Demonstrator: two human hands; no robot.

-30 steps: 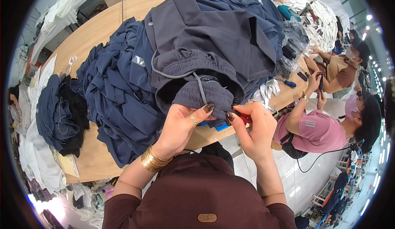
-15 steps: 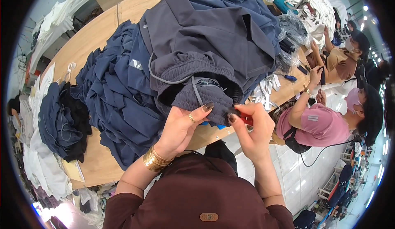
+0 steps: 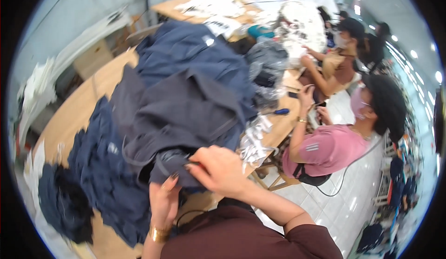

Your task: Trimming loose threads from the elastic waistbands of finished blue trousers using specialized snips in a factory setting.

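At one table (image 3: pixel 74 108), left hand (image 3: pixel 163 202) and right hand (image 3: pixel 220 169), both pinching one grey garment (image 3: pixel 186 105)

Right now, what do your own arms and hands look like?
Left hand: ungloved, dark nail polish, wide gold bracelet at the wrist; no sleeve clearly in view. Right hand: ungloved, dark nails too, nothing visible on the wrist, short dark maroon sleeve. Finer detail is blurred.
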